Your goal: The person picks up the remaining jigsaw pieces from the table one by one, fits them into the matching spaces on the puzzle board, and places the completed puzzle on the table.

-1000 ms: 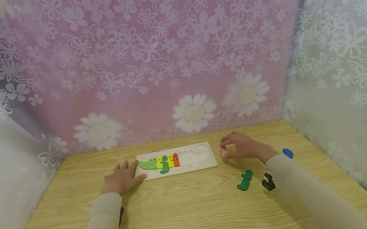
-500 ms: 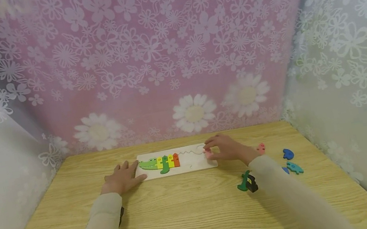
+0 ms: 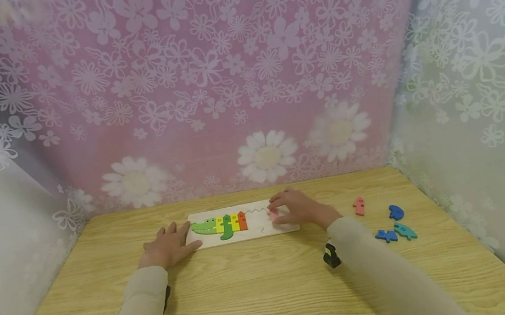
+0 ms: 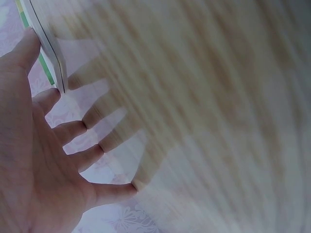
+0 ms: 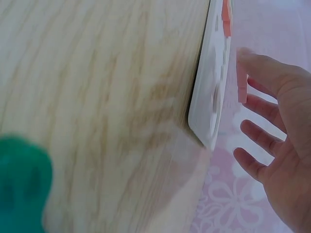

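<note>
A wooden crocodile puzzle board (image 3: 257,232) lies near the table's back, with the green head, yellow, green and orange-red pieces set in its left half. My left hand (image 3: 168,245) rests at the board's left end, fingers spread; in the left wrist view the thumb (image 4: 28,48) touches the board's edge. Over the right half of the board, my right hand (image 3: 298,209) pinches a pink puzzle piece (image 3: 273,214) between thumb and fingers. From the right wrist, that pink piece (image 5: 241,80) is seen edge-on, raised off the board, with the other fingers loosely bent.
To the right lie another pink piece (image 3: 359,206), a dark blue piece (image 3: 395,212), a blue piece (image 3: 386,236) and a teal piece (image 3: 405,231). A green piece (image 5: 22,179) shows in the right wrist view, hidden behind the right wrist's black camera (image 3: 331,256) from above.
My right hand has carried the pink piece leftward from beside the board to over its right half. Loose pieces formerly behind the right arm now show. The left hand stays put.
</note>
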`<move>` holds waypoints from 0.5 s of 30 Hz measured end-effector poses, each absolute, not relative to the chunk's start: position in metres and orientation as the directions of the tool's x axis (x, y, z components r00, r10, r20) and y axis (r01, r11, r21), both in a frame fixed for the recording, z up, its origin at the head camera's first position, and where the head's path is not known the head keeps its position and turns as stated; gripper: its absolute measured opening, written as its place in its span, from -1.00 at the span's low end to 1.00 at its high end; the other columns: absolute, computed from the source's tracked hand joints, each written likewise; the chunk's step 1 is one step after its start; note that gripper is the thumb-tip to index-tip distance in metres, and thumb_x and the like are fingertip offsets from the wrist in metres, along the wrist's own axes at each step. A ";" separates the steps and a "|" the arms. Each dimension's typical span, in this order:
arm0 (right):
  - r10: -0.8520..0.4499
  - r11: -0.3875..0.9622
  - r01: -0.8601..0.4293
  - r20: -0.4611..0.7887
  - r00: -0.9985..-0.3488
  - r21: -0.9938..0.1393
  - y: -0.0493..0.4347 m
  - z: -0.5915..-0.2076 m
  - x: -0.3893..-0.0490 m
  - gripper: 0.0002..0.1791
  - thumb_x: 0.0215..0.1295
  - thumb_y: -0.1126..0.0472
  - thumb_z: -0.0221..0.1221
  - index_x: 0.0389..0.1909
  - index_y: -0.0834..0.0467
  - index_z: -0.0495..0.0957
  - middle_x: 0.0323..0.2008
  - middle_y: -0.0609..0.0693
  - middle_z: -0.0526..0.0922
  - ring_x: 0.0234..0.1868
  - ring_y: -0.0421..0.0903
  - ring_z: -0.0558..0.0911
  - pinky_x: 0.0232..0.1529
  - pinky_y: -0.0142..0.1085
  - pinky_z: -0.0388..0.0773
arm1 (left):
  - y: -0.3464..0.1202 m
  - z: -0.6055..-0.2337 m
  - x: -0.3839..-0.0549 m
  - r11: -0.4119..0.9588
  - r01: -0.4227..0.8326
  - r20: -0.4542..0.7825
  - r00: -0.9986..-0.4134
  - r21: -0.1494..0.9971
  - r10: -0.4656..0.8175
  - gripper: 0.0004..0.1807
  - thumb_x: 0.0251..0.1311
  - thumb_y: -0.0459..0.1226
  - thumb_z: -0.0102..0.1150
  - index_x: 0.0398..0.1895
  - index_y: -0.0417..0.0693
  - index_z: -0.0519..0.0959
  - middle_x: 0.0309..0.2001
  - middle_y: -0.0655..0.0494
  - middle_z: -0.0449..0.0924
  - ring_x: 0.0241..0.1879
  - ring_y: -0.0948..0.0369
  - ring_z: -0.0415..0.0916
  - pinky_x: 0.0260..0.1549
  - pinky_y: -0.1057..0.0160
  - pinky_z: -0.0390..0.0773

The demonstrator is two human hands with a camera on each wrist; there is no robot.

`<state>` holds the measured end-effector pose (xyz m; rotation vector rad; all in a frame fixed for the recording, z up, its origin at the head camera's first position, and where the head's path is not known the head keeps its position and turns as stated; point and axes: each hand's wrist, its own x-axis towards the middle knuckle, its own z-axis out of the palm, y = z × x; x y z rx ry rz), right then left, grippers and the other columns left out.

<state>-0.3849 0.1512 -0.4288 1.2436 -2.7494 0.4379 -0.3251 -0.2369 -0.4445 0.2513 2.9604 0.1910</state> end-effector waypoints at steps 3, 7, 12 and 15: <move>-0.727 0.618 -0.755 0.205 -0.655 -0.221 0.146 -0.430 -0.385 -0.56 0.36 0.13 0.35 0.16 0.28 0.67 0.24 0.29 0.64 0.22 0.29 0.56 0.26 0.21 0.46 | -0.237 -0.446 -0.326 0.979 0.157 -0.145 -0.974 0.133 0.176 -0.03 0.38 0.45 -0.19 0.68 0.13 0.06 0.61 -0.33 0.06 0.52 -0.48 0.03 0.07 -0.75 0.21; -0.728 0.619 -0.755 0.201 -0.655 -0.218 0.141 -0.430 -0.384 -0.57 0.37 0.13 0.32 0.16 0.27 0.68 0.24 0.29 0.64 0.24 0.28 0.55 0.27 0.20 0.46 | -0.237 -0.445 -0.326 0.979 0.155 -0.143 -0.974 0.132 0.173 -0.02 0.37 0.45 -0.18 0.68 0.13 0.07 0.61 -0.33 0.06 0.52 -0.49 0.03 0.07 -0.75 0.21; -0.729 0.619 -0.752 0.193 -0.657 -0.226 0.135 -0.430 -0.384 -0.59 0.39 0.15 0.32 0.15 0.27 0.68 0.24 0.29 0.64 0.24 0.26 0.56 0.26 0.19 0.46 | -0.237 -0.444 -0.325 0.979 0.154 -0.140 -0.975 0.130 0.172 -0.02 0.38 0.44 -0.18 0.68 0.12 0.07 0.61 -0.33 0.07 0.52 -0.48 0.03 0.08 -0.75 0.22; -0.731 0.615 -0.756 0.196 -0.653 -0.226 0.131 -0.431 -0.383 -0.60 0.38 0.14 0.32 0.13 0.27 0.69 0.21 0.26 0.66 0.20 0.24 0.57 0.23 0.15 0.47 | -0.236 -0.444 -0.324 0.979 0.149 -0.145 -0.975 0.136 0.168 -0.03 0.38 0.44 -0.17 0.68 0.12 0.07 0.61 -0.32 0.07 0.52 -0.48 0.03 0.09 -0.75 0.21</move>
